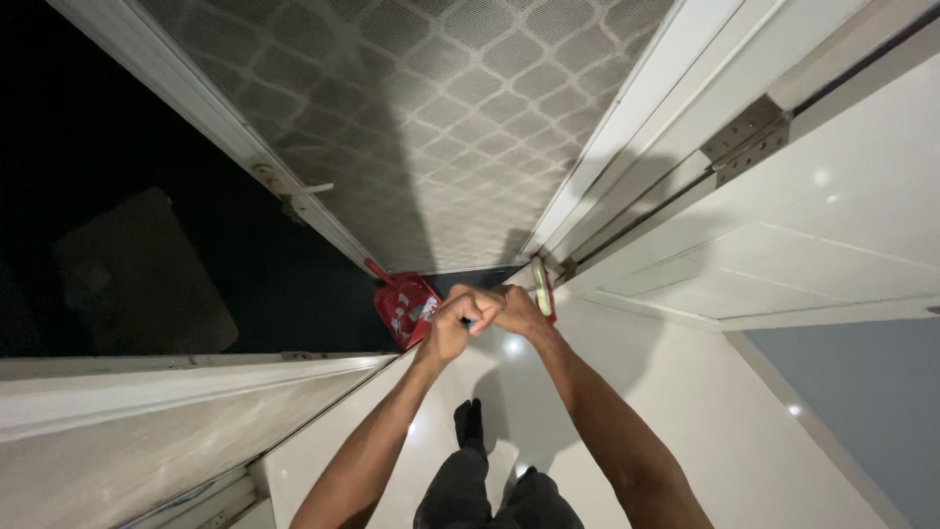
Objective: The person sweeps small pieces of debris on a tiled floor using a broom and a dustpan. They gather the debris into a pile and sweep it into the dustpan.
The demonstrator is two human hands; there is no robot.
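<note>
My left hand [448,325] and my right hand [516,310] are closed side by side, fists touching, over the doorway threshold. A small blue bit of a handle [471,322] shows between them; the rest of it is hidden by the fingers. Just past my right hand lies a brush head [541,286] with a red back and pale yellow-green bristles. A red dustpan [404,305] leans at the threshold, just beyond my left hand, its handle pointing up-left.
A mesh screen door [441,118] with a diamond pattern stands open ahead, with a latch [289,188] on its frame. Outside is dark, with a mat [137,279]. A white door with hinges [744,142] is on the right. My dark-trousered legs [470,470] stand on the glossy white floor.
</note>
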